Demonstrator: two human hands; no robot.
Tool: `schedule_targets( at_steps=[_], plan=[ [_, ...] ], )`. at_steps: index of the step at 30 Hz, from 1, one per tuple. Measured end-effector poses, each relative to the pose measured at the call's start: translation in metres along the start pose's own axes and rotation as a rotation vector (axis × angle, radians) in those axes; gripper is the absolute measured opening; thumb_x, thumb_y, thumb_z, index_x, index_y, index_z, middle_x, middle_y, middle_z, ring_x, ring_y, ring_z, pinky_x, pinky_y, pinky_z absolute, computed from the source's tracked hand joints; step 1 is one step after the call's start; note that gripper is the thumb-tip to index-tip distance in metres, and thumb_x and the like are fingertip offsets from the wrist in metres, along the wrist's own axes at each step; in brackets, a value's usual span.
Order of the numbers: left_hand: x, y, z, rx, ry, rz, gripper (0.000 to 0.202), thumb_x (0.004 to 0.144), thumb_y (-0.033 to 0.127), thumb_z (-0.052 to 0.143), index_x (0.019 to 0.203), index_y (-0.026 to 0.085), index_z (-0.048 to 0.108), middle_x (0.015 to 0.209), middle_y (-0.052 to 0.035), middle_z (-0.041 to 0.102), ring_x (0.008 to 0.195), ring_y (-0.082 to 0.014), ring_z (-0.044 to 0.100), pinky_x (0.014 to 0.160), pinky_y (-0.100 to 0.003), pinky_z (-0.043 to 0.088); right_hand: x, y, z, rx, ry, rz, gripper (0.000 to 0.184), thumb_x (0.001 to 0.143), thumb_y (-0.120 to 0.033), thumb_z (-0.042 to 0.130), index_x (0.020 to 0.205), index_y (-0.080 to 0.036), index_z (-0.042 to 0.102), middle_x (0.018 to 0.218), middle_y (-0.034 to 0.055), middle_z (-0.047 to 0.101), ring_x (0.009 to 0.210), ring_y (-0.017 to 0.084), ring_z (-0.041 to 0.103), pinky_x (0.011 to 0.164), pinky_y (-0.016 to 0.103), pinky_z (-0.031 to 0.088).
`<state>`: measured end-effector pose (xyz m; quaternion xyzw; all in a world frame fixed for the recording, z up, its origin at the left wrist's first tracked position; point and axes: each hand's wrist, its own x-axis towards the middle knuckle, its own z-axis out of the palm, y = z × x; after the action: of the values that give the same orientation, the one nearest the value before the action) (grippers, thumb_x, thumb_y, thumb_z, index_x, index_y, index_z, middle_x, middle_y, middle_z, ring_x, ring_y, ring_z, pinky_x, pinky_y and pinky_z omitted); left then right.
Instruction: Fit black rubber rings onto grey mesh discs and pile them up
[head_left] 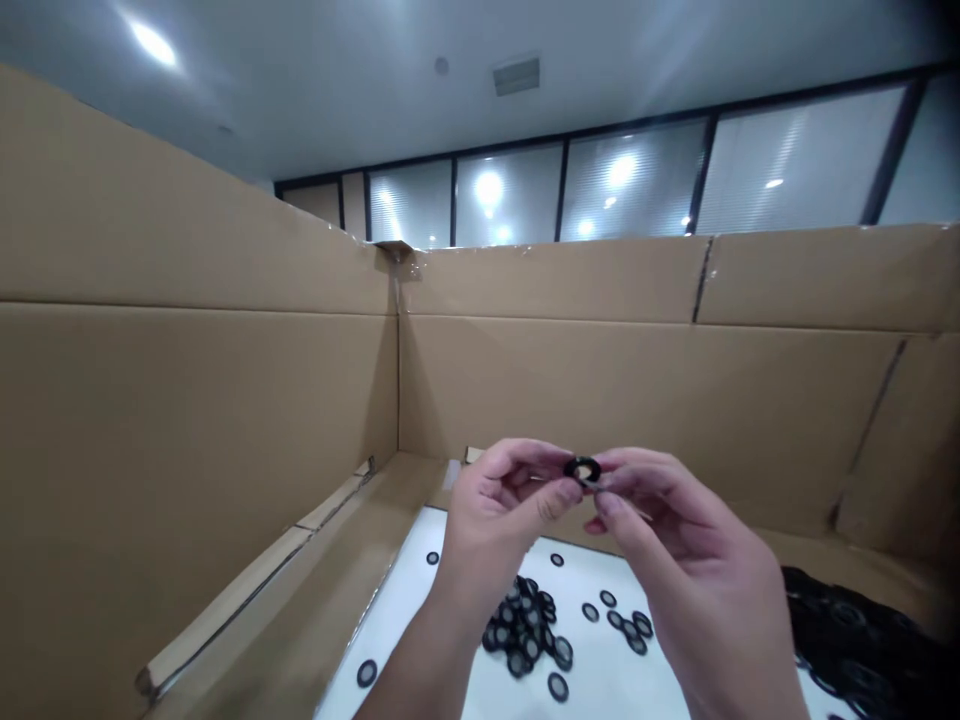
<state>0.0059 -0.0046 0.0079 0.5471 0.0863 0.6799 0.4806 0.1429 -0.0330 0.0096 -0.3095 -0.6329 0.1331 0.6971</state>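
Between my two hands, raised above a white board (405,570), is a small black ring (571,468) with an open centre. My left hand (510,500) pinches its left side between thumb and fingers. On the other side, the fingertips of my right hand (667,530) close on the ring's right edge, where a thin pale sliver shows that I cannot make out. Below my hands, a heap of black rings with light centres (525,625) lies on the board. Several similar rings (630,630) are scattered to the right of it, partly behind my right hand.
Tall cardboard walls (562,380) stand behind and to the left. A cardboard strip (255,580) runs along the left wall's foot. At the right lies a large pile of black rings (870,640). Single rings (367,673) lie near the board's left edge.
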Motion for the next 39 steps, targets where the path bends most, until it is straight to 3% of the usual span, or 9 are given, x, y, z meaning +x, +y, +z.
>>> schedule_targets(
  at_steps=[6,10,18,22,28,35,39],
  plan=[
    [-0.012,0.02,0.001,0.2,-0.123,0.024,0.012,0.082,0.015,0.079,0.093,0.021,0.076,0.094,-0.0021,0.073,0.087,-0.0142,0.072,0.079,-0.023,0.061,-0.008,-0.004,-0.013,-0.048,-0.047,0.041,0.008,0.09,-0.033,0.07,0.091,-0.025,0.07,0.098,0.0065,0.07,0.081,0.021,0.07,0.069,0.029,0.064],
    [-0.012,0.02,0.001,0.17,-0.169,-0.039,0.015,0.082,0.015,0.079,0.094,0.021,0.071,0.095,-0.0021,0.075,0.089,-0.0144,0.072,0.081,-0.024,0.059,-0.009,-0.006,-0.015,-0.116,-0.02,0.019,0.008,0.09,-0.033,0.071,0.092,-0.025,0.071,0.098,0.0069,0.071,0.079,0.021,0.071,0.065,0.028,0.064],
    [-0.013,0.015,-0.005,0.168,-0.105,-0.137,0.017,0.083,0.02,0.079,0.096,0.019,0.068,0.092,-0.0039,0.072,0.087,-0.0145,0.069,0.076,-0.023,0.057,-0.006,-0.003,-0.013,-0.213,-0.057,-0.023,0.014,0.089,-0.035,0.07,0.097,-0.025,0.066,0.088,0.0044,0.071,0.075,0.02,0.073,0.058,0.024,0.062],
    [-0.011,0.02,-0.004,0.172,-0.127,-0.116,0.016,0.084,0.018,0.078,0.098,0.019,0.069,0.093,-0.0032,0.073,0.09,-0.014,0.069,0.08,-0.022,0.056,-0.002,-0.002,-0.017,-0.259,-0.181,-0.04,0.013,0.094,-0.038,0.063,0.097,-0.025,0.067,0.085,0.005,0.072,0.071,0.02,0.072,0.048,0.022,0.057],
    [-0.007,0.022,-0.005,0.164,-0.147,-0.183,0.016,0.085,0.017,0.077,0.1,0.018,0.073,0.098,-0.004,0.074,0.094,-0.0139,0.069,0.086,-0.023,0.055,0.001,-0.004,-0.015,-0.247,-0.216,-0.031,0.015,0.095,-0.037,0.062,0.089,-0.024,0.067,0.082,0.0032,0.07,0.069,0.018,0.069,0.054,0.023,0.056],
    [-0.004,0.022,-0.01,0.165,-0.199,-0.277,0.012,0.086,0.023,0.076,0.093,0.014,0.073,0.082,-0.0022,0.07,0.076,-0.0125,0.068,0.073,-0.025,0.058,-0.001,-0.003,-0.011,-0.131,-0.26,0.137,0.025,0.097,-0.043,0.059,0.087,-0.02,0.061,0.079,0.0053,0.068,0.071,0.019,0.068,0.055,0.025,0.051],
    [-0.004,0.023,-0.01,0.168,-0.206,-0.273,0.011,0.088,0.022,0.074,0.087,0.012,0.072,0.074,-0.0005,0.066,0.07,-0.0109,0.067,0.069,-0.023,0.056,0.0,0.002,-0.012,-0.12,-0.363,0.114,0.029,0.102,-0.044,0.05,0.086,-0.021,0.057,0.075,0.0031,0.064,0.068,0.017,0.062,0.055,0.025,0.046]
  ],
)
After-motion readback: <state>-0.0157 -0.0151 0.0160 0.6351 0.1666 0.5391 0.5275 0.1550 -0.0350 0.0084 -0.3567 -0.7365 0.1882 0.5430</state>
